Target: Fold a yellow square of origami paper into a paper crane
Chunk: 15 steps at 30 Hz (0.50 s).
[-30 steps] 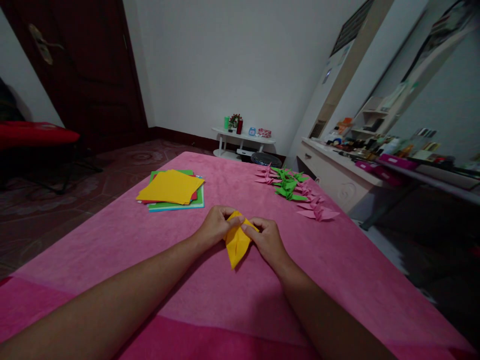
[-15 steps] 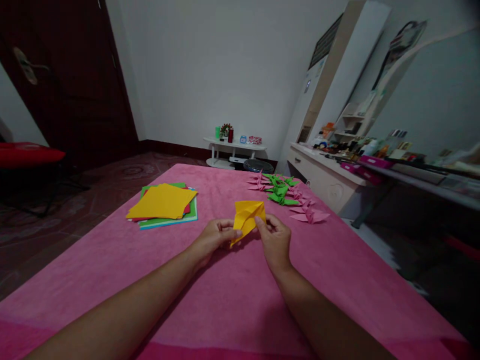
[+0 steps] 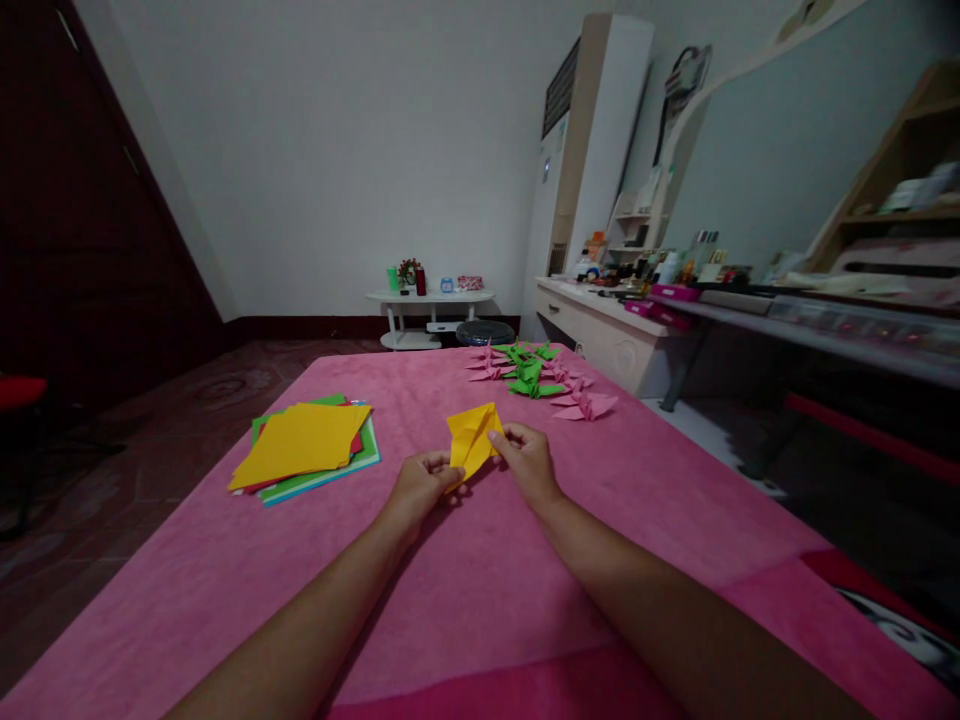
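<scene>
Left hand (image 3: 420, 485) pinches the folded yellow paper (image 3: 471, 436) low down, right hand (image 3: 527, 462) its right edge: narrow grip both sides, over the pink cloth (image 3: 469, 610), right of the paper stack (image 3: 298, 442). Uneven tugging could tear a crease; a slack thumb might loosen folds.

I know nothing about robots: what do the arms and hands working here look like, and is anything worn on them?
They are a person's. The left hand and right hand wear no gloves, and no sleeve shows on the left forearm or right forearm. I see no watch, bracelet, cable or marking; a small ring would be hard to make out.
</scene>
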### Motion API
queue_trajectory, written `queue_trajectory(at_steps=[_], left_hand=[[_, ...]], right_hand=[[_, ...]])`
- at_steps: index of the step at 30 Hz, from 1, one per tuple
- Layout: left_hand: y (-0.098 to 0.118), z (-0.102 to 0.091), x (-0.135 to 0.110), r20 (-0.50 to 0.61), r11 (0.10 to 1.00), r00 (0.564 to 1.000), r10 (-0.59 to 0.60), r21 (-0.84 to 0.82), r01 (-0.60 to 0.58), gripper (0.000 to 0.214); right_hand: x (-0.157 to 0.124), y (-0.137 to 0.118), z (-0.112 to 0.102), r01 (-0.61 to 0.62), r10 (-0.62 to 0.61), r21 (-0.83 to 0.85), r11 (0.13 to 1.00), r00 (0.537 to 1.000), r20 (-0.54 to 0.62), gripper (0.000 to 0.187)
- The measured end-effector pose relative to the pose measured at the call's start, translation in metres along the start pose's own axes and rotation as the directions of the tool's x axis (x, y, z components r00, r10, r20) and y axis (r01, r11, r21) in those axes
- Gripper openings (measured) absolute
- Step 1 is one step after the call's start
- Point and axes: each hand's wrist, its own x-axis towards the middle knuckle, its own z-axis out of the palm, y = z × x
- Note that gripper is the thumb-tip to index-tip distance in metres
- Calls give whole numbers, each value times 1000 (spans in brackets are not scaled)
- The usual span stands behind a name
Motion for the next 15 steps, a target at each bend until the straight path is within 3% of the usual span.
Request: queue_trajectory(at_steps=[8, 15], left_hand=[[0, 1, 0, 92, 996, 995, 33, 78, -40, 31], [5, -7, 1, 73, 997, 996, -57, -49, 61, 25]], right_hand=[[4, 7, -3, 50, -50, -22, 998, 998, 25, 24], [5, 9, -3, 63, -62, -31, 998, 998, 26, 23]])
